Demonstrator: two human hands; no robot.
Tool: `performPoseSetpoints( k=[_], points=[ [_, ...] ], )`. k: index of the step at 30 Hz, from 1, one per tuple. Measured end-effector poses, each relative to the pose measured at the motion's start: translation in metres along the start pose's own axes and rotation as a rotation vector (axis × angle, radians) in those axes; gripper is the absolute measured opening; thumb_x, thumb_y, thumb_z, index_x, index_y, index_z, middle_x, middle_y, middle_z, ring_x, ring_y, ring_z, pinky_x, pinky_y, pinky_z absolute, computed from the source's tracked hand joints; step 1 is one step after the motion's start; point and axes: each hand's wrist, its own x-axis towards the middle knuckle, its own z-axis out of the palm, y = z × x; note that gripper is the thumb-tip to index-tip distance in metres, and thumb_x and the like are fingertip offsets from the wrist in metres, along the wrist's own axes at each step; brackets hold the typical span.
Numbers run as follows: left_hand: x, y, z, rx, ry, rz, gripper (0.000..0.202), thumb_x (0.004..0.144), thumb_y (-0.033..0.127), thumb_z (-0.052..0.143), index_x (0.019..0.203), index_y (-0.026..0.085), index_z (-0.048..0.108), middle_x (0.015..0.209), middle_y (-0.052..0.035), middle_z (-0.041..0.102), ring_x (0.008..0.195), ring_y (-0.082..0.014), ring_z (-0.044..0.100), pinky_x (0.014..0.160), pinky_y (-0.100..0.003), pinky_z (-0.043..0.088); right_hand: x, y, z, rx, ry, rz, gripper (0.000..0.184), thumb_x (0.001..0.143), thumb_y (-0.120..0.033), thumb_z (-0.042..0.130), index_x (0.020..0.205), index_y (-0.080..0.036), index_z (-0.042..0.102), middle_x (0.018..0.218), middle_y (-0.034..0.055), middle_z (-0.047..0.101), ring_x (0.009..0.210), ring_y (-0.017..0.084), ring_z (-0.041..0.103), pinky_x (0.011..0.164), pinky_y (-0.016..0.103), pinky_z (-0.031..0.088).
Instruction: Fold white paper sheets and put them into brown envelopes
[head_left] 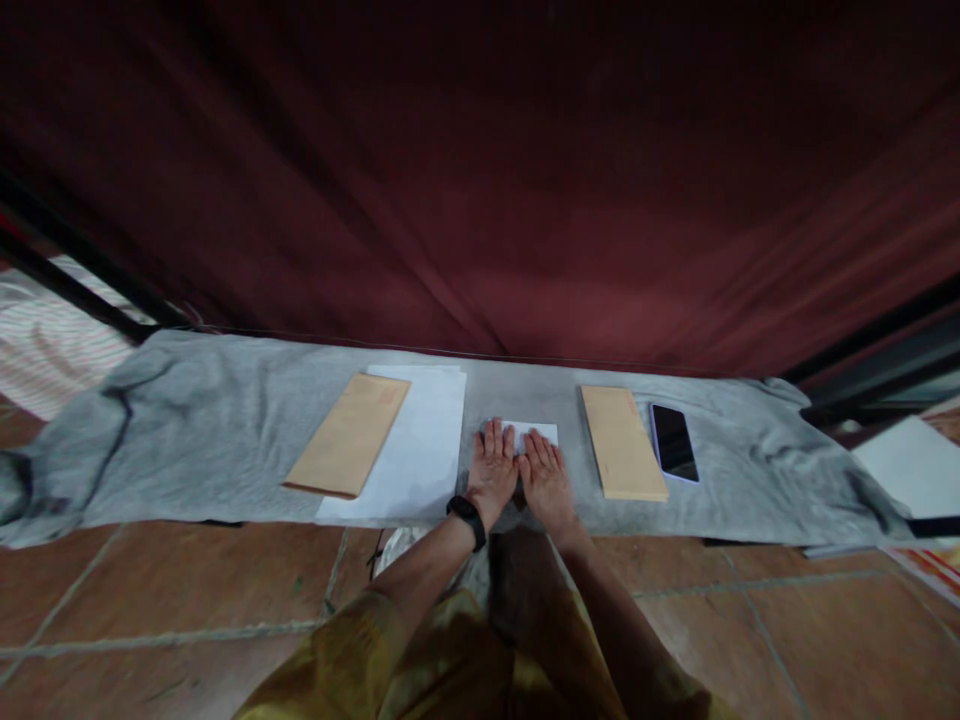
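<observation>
My left hand (pixel 493 468) and my right hand (pixel 545 475) lie flat side by side, fingers stretched out, pressing on a small folded white paper (pixel 537 432) on the grey cloth (pixel 225 430). Only the paper's far edge shows past my fingertips. A black band sits on my left wrist. To the left lies a brown envelope (pixel 349 434) partly on top of a stack of white sheets (pixel 420 450). To the right lies another brown envelope (pixel 622 442).
A black phone (pixel 673 442) lies just right of the right envelope. A dark red curtain (pixel 480 180) hangs behind the cloth. Brown floor tiles (pixel 150 610) run in front. White paper (pixel 911 465) lies at the far right edge.
</observation>
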Motion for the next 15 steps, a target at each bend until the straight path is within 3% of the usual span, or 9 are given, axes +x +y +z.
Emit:
performPoseSetpoints(
  k=[6, 15],
  points=[
    [0.001, 0.003, 0.000, 0.068, -0.045, -0.002, 0.061, 0.093, 0.026, 0.038, 0.150, 0.004, 0.037, 0.160, -0.0217, 0.032, 0.151, -0.0356, 0.021, 0.120, -0.057, 0.023, -0.009, 0.010, -0.003, -0.111, 0.009, 0.016, 0.049, 0.106, -0.035, 0.032, 0.151, -0.018, 0.043, 0.158, 0.0128, 0.038, 0.145, 0.027, 0.035, 0.117, 0.047, 0.027],
    [-0.001, 0.000, 0.001, 0.062, -0.009, -0.002, 0.058, 0.097, 0.028, 0.037, 0.151, 0.007, 0.036, 0.161, -0.0217, 0.030, 0.152, -0.0335, 0.020, 0.120, -0.057, 0.023, -0.022, 0.022, 0.001, -0.124, 0.069, 0.102, 0.056, 0.104, -0.035, 0.031, 0.155, -0.012, 0.032, 0.156, 0.0147, 0.042, 0.144, 0.026, 0.036, 0.117, 0.048, 0.027]
  ],
)
